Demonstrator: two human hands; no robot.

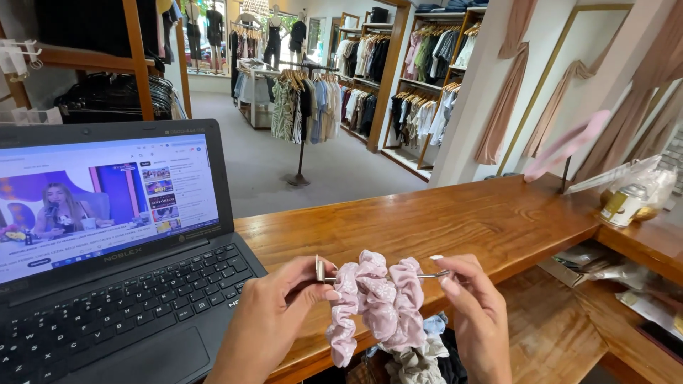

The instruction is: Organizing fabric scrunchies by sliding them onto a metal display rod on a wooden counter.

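Observation:
My left hand [274, 316] pinches the left end of a thin metal pin or bodkin [321, 271], just above the wooden counter [455, 220]. A gathered pale pink fabric tube [377, 299] with small white dots is bunched along the metal piece between both hands. My right hand [473, 313] grips the right end of the metal rod [434, 274] and the fabric beside it. The pink ruffles hang down in loops below my fingers.
An open black laptop [114, 235] with a video on its screen sits at my left on the counter. Loose fabric pieces [420, 355] lie below my hands. A small tin [625, 205] and plastic bags sit far right. Clothing racks [306, 99] stand beyond the counter.

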